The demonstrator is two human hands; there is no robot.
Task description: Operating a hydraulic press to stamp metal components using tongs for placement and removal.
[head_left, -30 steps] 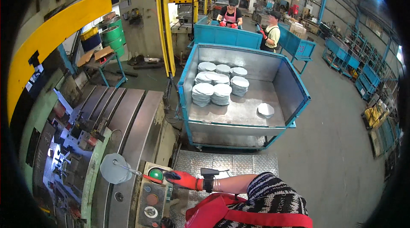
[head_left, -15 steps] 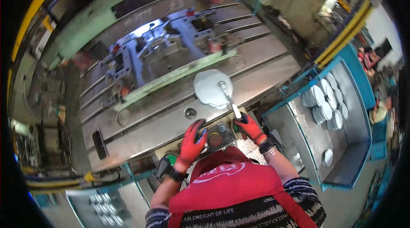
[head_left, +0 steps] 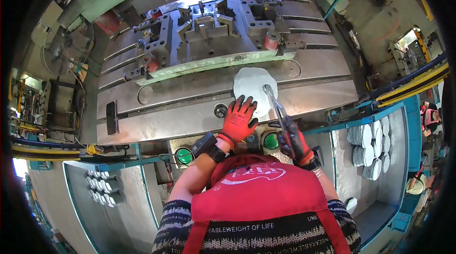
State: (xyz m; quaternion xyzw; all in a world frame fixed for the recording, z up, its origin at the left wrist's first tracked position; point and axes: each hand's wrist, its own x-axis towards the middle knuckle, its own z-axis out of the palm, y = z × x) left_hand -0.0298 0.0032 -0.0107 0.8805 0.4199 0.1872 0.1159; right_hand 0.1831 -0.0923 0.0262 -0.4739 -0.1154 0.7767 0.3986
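A small pile of flat, pale grey round sheet-metal blanks (head_left: 251,82) lies on the slotted press bed (head_left: 175,128), in front of the die. My left hand (head_left: 239,120), in a red and black glove, reaches to the near edge of the blanks with its fingers spread; it grips nothing. In my right hand (head_left: 293,139), gloved alike, is a long metal tool with a rounded tip (head_left: 276,105). The tool slants up and left, its tip at the right side of the top blank. Whether the tip grips that blank cannot be made out.
Beyond the blanks stands the press die (head_left: 204,28), with a pale green base edge (head_left: 209,67). Green buttons (head_left: 184,155) sit before me. A dark flat slab (head_left: 111,117) lies at left. Bins flank me: bent parts (head_left: 102,187) left, stacked blanks (head_left: 365,147) right.
My left hand has moved from above the button box up to the blanks, and its fingers have spread. My right hand still holds the tool, now steeper. The whole view has turned.
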